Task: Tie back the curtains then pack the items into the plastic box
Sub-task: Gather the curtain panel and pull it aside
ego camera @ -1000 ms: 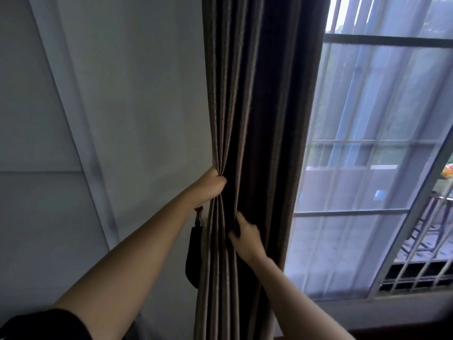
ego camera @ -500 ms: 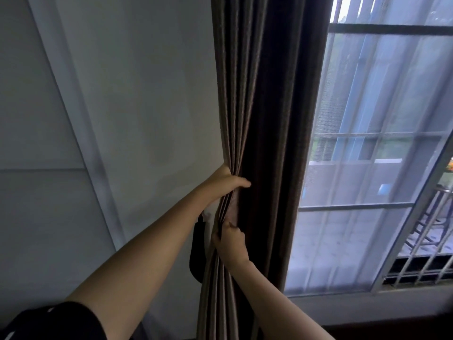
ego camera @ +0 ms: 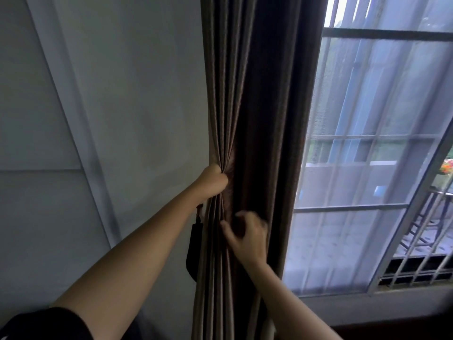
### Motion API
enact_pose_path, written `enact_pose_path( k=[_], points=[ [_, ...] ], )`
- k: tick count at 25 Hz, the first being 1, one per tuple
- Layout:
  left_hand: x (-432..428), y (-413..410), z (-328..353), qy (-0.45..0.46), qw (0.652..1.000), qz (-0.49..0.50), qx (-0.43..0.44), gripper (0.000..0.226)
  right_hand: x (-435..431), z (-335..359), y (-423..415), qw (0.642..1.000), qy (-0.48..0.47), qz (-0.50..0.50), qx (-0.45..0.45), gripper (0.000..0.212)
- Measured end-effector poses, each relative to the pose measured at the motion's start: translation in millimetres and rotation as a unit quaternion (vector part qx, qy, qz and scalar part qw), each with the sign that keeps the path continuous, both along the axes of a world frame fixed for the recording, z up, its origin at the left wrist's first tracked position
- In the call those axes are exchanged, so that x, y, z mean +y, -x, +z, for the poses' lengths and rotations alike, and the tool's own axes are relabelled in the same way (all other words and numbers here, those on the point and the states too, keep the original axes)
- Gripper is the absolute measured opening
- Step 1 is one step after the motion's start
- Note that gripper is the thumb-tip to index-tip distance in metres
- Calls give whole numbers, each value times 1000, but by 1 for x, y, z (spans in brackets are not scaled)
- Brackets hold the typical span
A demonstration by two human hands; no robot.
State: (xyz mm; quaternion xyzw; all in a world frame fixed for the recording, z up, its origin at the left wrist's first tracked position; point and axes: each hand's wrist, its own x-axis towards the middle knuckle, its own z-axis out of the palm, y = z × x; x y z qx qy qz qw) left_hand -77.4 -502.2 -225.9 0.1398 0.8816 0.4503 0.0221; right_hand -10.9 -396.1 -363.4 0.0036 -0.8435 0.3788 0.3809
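1. Curtain (ego camera: 257, 94) is being held bunched in dark folds between wall (ego camera: 137, 94) and window (ego camera: 367, 143).
2. Its left folds are being gripped tightly by the left hand (ego camera: 214, 179).
3. Lower down, the right hand (ego camera: 247, 235) is being held against the folds, fingers curled; being blurred, any pinch cannot be told.
4. A dark tieback (ego camera: 193, 251) is being half hidden by the left edge, just beside the wall.

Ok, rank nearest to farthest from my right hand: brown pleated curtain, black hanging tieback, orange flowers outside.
1. Brown pleated curtain, at the right hand.
2. Black hanging tieback, left by the wall.
3. Orange flowers, far right outside.
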Motion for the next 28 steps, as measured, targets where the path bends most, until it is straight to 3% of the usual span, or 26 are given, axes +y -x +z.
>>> enact_pose_path(
  k=[2,3,6,8,11,14,19,22,24,25,27,28],
  points=[
    [-5,-4,1,-34,999,-20,-17,50,26,27,16,989,41,-99,106,46],
    [-7,-7,1,-52,998,-27,-19,55,37,44,22,984,56,-124,116,51],
    [-7,-10,2,-91,996,-22,-7,63,60,69,36,989,93,-104,-42,61],
    [-5,-8,0,-100,995,-22,-3,60,64,58,35,989,62,-54,-124,47],
    [0,-5,-1,-91,996,-3,-11,52,51,22,19,990,5,59,-130,29],
    [9,-4,-2,-85,996,-6,-9,47,26,1,5,979,-12,126,-162,40],
    [17,-9,-2,-109,993,-37,-19,53,3,3,6,969,-49,136,-202,48],
    [21,-12,-1,-93,993,-63,-20,32,-2,7,11,965,-55,129,-223,45],
    [24,-12,-1,-89,993,-76,-10,34,-12,9,11,961,-74,127,-233,42],
    [26,-11,-2,-86,994,-63,5,35,-15,9,10,956,-88,132,-245,42],
    [30,-9,-3,-85,995,-16,40,12,-12,7,5,938,-110,171,-281,48],
    [30,-7,-4,-82,996,0,44,18,-6,8,2,930,-127,194,-284,50]
  ],
)
